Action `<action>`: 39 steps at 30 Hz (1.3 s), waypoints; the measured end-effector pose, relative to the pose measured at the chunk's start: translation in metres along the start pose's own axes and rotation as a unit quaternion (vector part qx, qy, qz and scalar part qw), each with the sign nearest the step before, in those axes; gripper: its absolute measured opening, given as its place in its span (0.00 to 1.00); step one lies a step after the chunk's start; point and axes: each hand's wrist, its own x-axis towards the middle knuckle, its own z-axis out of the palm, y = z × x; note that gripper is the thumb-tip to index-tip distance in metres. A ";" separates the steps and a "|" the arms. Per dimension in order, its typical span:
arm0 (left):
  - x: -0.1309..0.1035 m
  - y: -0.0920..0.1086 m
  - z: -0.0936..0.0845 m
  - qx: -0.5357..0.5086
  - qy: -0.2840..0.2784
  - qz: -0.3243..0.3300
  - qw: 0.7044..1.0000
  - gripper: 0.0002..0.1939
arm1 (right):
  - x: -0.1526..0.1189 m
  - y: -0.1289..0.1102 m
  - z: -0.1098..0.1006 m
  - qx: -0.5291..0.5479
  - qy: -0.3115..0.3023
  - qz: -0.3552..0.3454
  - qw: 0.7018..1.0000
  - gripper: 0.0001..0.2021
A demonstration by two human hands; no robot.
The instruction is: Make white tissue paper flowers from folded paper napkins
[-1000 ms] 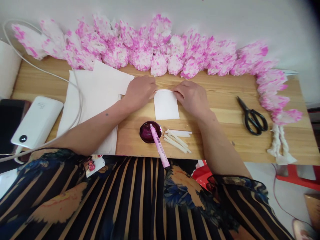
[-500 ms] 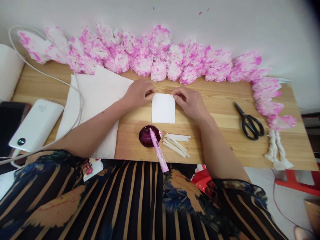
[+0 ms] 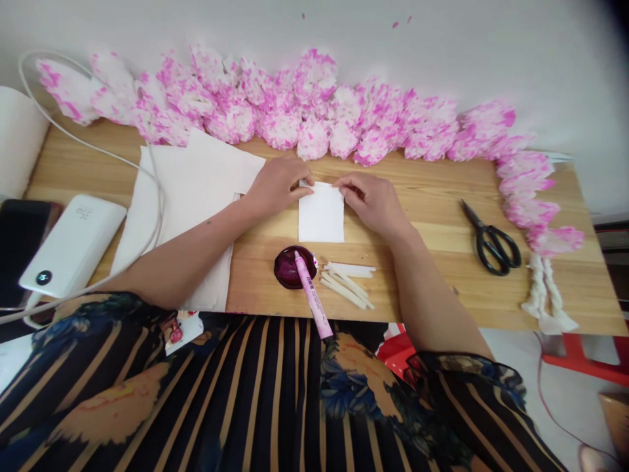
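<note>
A small white tissue paper square (image 3: 321, 219) lies on the wooden table in front of me. My left hand (image 3: 280, 187) pinches its upper left edge, with the thumb below and the fingers above. At the upper right corner, the thumb and fingers of my right hand (image 3: 372, 202) close on the same square. A narrow fold shows along its far edge, between the two hands. Nearer to me is a small dark dish (image 3: 286, 270) stained purple, with a pink marker (image 3: 313, 298) leaning on its rim. Several pale sticks (image 3: 348, 285) lie beside it.
Larger white tissue sheets (image 3: 196, 170) lie under my left forearm. A row of pink-and-white paper flowers (image 3: 314, 131) runs along the wall. Black scissors (image 3: 491, 242) lie to the right. At the left are a white power bank (image 3: 73, 242), its cable and a dark phone (image 3: 24, 249).
My left hand has shifted slightly right, its fingers now over the square's upper left edge. A fold has appeared along the far edge. My right hand has barely moved.
</note>
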 end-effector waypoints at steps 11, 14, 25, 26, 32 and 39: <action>0.002 0.001 0.001 0.027 -0.001 0.029 0.999 0.09 | 0.001 0.003 0.001 -0.028 -0.008 -0.016 0.999 0.16; 0.002 0.001 0.001 0.028 0.004 0.033 0.999 0.09 | 0.000 0.002 0.000 -0.031 -0.019 -0.019 0.999 0.17; 0.002 0.002 0.002 0.032 0.011 0.028 0.999 0.10 | -0.002 -0.003 0.001 -0.056 -0.011 -0.037 0.998 0.21; 0.002 0.001 0.003 0.032 0.011 0.029 0.999 0.10 | -0.001 -0.002 0.002 -0.057 -0.009 -0.037 0.998 0.21; 0.002 0.002 0.003 0.036 0.006 0.019 0.999 0.09 | 0.001 0.006 0.008 -0.066 0.007 -0.025 0.997 0.15; 0.000 0.002 0.000 0.029 -0.007 0.027 0.999 0.11 | 0.001 0.009 0.012 -0.051 0.037 -0.041 0.997 0.13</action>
